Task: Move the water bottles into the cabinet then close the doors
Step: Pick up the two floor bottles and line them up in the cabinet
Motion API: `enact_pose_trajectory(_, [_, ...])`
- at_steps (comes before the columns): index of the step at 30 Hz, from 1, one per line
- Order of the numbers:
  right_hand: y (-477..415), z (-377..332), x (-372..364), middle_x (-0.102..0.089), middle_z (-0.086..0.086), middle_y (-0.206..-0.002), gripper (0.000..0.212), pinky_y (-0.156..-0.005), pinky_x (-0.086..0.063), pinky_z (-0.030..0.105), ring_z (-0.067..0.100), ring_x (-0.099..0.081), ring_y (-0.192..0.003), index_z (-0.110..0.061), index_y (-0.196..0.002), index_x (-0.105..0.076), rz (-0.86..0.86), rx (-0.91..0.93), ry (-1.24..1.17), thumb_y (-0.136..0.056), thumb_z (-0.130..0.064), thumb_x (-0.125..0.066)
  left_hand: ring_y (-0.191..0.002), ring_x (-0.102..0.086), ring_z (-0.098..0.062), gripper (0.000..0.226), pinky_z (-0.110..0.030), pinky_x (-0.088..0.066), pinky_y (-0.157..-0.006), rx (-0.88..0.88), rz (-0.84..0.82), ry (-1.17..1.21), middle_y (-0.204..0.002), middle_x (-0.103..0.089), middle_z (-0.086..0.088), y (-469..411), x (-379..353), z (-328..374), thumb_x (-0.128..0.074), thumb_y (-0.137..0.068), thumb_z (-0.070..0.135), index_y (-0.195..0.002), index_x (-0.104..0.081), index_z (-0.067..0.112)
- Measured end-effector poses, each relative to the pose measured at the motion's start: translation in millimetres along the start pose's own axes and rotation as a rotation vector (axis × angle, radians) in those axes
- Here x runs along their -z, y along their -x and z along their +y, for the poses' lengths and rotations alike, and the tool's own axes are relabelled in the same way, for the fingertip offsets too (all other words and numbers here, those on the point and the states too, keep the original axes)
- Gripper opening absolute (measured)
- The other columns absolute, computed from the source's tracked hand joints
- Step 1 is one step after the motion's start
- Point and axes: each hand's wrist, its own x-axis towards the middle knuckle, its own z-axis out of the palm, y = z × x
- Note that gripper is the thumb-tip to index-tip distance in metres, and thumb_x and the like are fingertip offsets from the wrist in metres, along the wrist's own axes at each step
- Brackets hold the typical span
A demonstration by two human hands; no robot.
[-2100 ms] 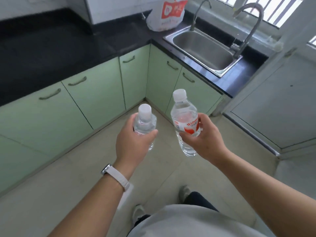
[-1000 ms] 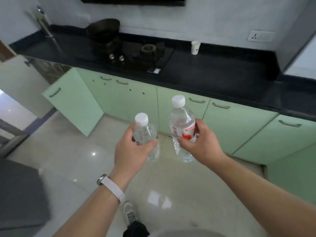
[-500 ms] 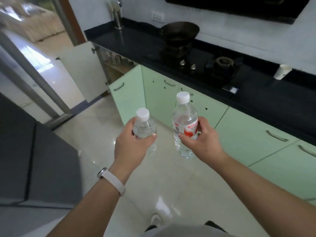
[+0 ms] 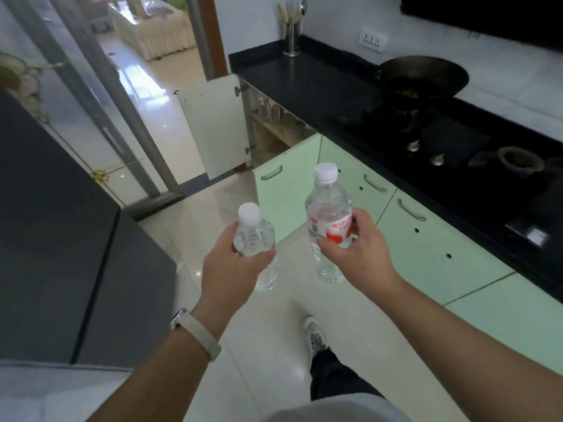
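My left hand (image 4: pixel 234 269) grips a clear water bottle (image 4: pixel 253 236) with a white cap and no label. My right hand (image 4: pixel 356 254) grips a taller water bottle (image 4: pixel 329 217) with a red and white label, held upright. Both bottles hang over the floor in front of me. Ahead at the end of the green cabinet run stands an open cabinet (image 4: pixel 274 132) with a wooden shelf inside. Its white door (image 4: pixel 213 126) swings out to the left and its green door (image 4: pixel 283 187) swings out toward me.
A black counter (image 4: pixel 320 83) carries a wok (image 4: pixel 423 74) on a gas stove and a steel utensil holder (image 4: pixel 291 35). Shut green cabinets (image 4: pixel 426 248) line the right. A dark grey appliance (image 4: pixel 61 239) stands at left. A glass sliding door (image 4: pixel 100 86) lies beyond.
My view has swung left along the counter, from the sink corner to the stove and the open cabinet. Both hands still hold their bottles in the same pose.
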Motion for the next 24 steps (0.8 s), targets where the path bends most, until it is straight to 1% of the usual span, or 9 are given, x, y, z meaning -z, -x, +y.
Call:
enact_pose_trajectory(3, [-59,-2,-7,-0.063,-0.017,-0.096,0.046,-0.069,-0.045,0.014,-0.009,-0.059,-0.084,-0.034,-0.107,-0.050,-0.053,0.004,-0.041,-0.074,-0.030,-0.081,-0.089,-0.066,0.001,0.054,-0.039,-0.058,-0.087,0.001,0.034,-0.042,-0.100,-0.071,0.022,-44,-17,12,-0.088,-0.072,0.034,-0.119,-0.063,0.039])
enact_pose_trajectory(5, [-99,-2,-10,-0.063,-0.015,-0.096,0.045,-0.070,-0.047,0.016,-0.006,-0.060,-0.084,-0.037,-0.104,-0.049,-0.085,0.005,-0.064,-0.074,-0.029,-0.082,-0.094,-0.068,-0.006,0.056,-0.040,-0.058,-0.087,-0.005,0.056,-0.055,-0.105,-0.071,0.019,-75,-26,25,-0.087,-0.073,0.036,-0.123,-0.062,0.037])
enact_pose_trajectory(6, [-118,-1,-12,-0.063,-0.015,-0.095,0.044,-0.070,-0.047,0.015,-0.005,-0.061,-0.083,-0.039,-0.100,-0.048,-0.100,0.007,-0.073,-0.074,-0.029,-0.082,-0.096,-0.068,-0.007,0.057,-0.036,-0.059,-0.086,-0.005,0.058,-0.066,-0.108,-0.071,0.018,-90,-31,31,-0.087,-0.074,0.034,-0.125,-0.062,0.036])
enact_pose_trajectory(7, [-137,0,-13,-0.063,-0.015,-0.094,0.043,-0.068,-0.046,0.011,-0.007,-0.060,-0.083,-0.040,-0.098,-0.048,-0.117,0.013,-0.077,-0.074,-0.029,-0.082,-0.098,-0.068,-0.007,0.057,-0.028,-0.058,-0.083,0.001,0.059,-0.068,-0.111,-0.071,0.016,-105,-36,38,-0.087,-0.076,0.032,-0.127,-0.061,0.033])
enact_pose_trajectory(9, [-173,-1,-18,-0.062,-0.017,-0.093,0.043,-0.063,-0.043,0.004,-0.012,-0.057,-0.082,-0.038,-0.099,-0.048,-0.151,0.031,-0.072,-0.074,-0.032,-0.082,-0.096,-0.067,-0.002,0.056,-0.009,-0.052,-0.070,0.008,0.081,-0.045,-0.113,-0.070,0.015,-133,-43,50,-0.086,-0.079,0.024,-0.129,-0.061,0.028])
enact_pose_trajectory(11, [-198,-6,-23,-0.061,-0.018,-0.092,0.045,-0.062,-0.042,0.003,-0.015,-0.056,-0.082,-0.033,-0.104,-0.049,-0.169,0.057,-0.075,-0.074,-0.034,-0.082,-0.093,-0.065,0.008,0.055,-0.003,-0.048,-0.067,0.001,0.098,-0.012,-0.111,-0.069,0.017,-154,-47,58,-0.086,-0.079,0.020,-0.128,-0.061,0.027])
enact_pose_trajectory(15, [-243,-19,-45,-0.061,-0.017,-0.093,0.046,-0.061,-0.042,0.003,-0.013,-0.057,-0.081,-0.029,-0.107,-0.050,-0.207,0.075,-0.106,-0.074,-0.034,-0.082,-0.095,-0.066,0.005,0.058,-0.009,-0.054,-0.075,0.015,0.139,-0.017,-0.111,-0.071,0.015,-194,-43,63,-0.087,-0.076,0.020,-0.128,-0.063,0.027])
enact_pose_trajectory(19, [-276,-37,-78,-0.061,-0.018,-0.093,0.047,-0.064,-0.046,0.010,-0.012,-0.058,-0.082,-0.032,-0.106,-0.049,-0.271,0.085,-0.095,-0.073,-0.034,-0.083,-0.092,-0.064,0.012,0.058,-0.003,-0.048,-0.067,0.014,0.169,-0.038,-0.107,-0.070,0.019,-234,-21,59,-0.088,-0.075,0.027,-0.127,-0.062,0.032])
enact_pose_trajectory(24, [-315,-61,-134,-0.061,-0.019,-0.097,0.049,-0.074,-0.051,0.019,-0.006,-0.060,-0.086,-0.035,-0.108,-0.049,-0.279,0.070,-0.063,-0.073,-0.037,-0.083,-0.094,-0.066,0.007,0.059,-0.010,-0.052,-0.073,-0.010,0.177,-0.067,-0.107,-0.071,0.017,-294,20,38,-0.087,-0.076,0.030,-0.129,-0.061,0.029])
